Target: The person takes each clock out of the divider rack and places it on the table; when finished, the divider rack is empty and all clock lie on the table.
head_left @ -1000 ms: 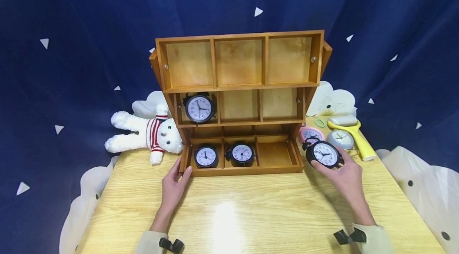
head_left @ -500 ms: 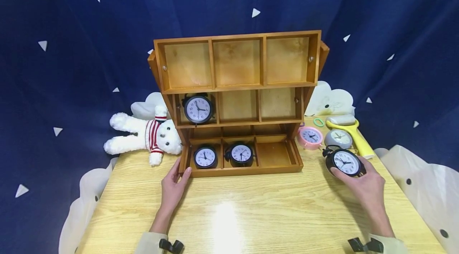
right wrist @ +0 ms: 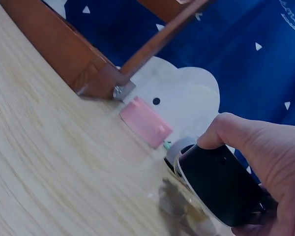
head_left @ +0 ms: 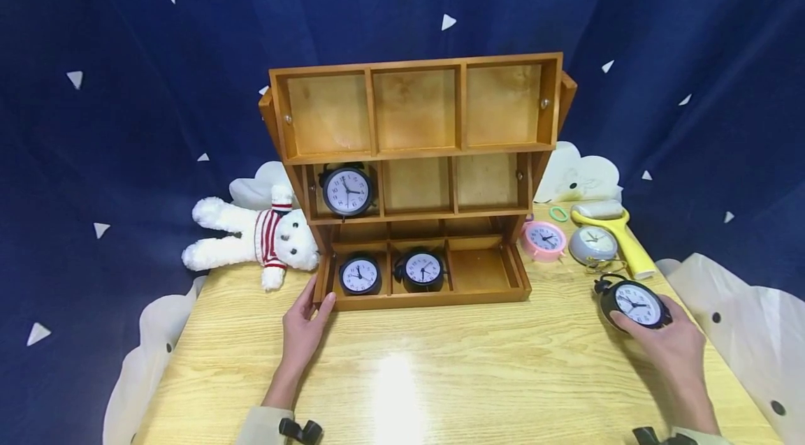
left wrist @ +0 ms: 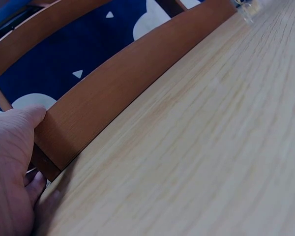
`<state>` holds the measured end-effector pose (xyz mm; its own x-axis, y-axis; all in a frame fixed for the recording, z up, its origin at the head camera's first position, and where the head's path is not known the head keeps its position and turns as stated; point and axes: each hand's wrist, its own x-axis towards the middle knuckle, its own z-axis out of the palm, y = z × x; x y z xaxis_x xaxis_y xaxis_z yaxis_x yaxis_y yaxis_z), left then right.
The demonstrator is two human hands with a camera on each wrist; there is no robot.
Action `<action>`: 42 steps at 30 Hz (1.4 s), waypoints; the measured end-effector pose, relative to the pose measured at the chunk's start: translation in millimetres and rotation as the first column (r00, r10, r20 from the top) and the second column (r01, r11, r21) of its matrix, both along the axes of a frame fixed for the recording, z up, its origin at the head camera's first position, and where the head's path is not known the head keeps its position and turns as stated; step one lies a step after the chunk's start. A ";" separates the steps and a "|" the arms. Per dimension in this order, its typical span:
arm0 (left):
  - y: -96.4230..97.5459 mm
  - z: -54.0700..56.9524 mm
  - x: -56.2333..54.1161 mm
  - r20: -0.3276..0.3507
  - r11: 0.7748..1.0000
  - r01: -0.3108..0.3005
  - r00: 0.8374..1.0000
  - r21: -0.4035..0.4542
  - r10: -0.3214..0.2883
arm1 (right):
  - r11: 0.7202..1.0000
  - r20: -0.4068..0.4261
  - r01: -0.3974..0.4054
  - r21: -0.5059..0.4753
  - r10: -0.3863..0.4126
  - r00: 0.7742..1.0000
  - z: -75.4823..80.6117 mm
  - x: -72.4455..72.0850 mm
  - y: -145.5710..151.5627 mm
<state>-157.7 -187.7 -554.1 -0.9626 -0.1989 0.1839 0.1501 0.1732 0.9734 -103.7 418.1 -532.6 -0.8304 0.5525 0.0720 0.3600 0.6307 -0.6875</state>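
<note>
The right hand (head_left: 676, 344) has travelled away from the shelf (head_left: 428, 301), taking a black alarm clock (head_left: 636, 304) with it. One second ago the clock was just beside the shelf's lower right corner, partly covering the pink clock (head_left: 544, 241); half a second ago it was in front of the grey clock (head_left: 593, 245). Now it is farther right and lower, in the lower right of the head view, its face upward, and both the pink and grey clocks show almost whole. The grip is closed around it, thumb on the near side; whether it touches the table (head_left: 478, 368) cannot be told.

The left hand (head_left: 303, 327) has not moved: it pinches the shelf's lower left corner, thumb at the front.

Unchanged, too, are the clock in the middle row (head_left: 348, 191), left compartment, and the two in the bottom row, the left one (head_left: 360, 275) and the middle one (head_left: 423, 269). The white teddy bear (head_left: 270, 235) lies at centre left as before, and the yellow-handled roller (head_left: 634, 249) at the right.
</note>
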 end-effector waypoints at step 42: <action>-8.3 -34.6 -12.3 -0.031 1.000 -0.018 0.999 -0.005 0.018 | 0.997 0.055 -0.067 0.042 0.064 0.996 -10.5 16.3 44.8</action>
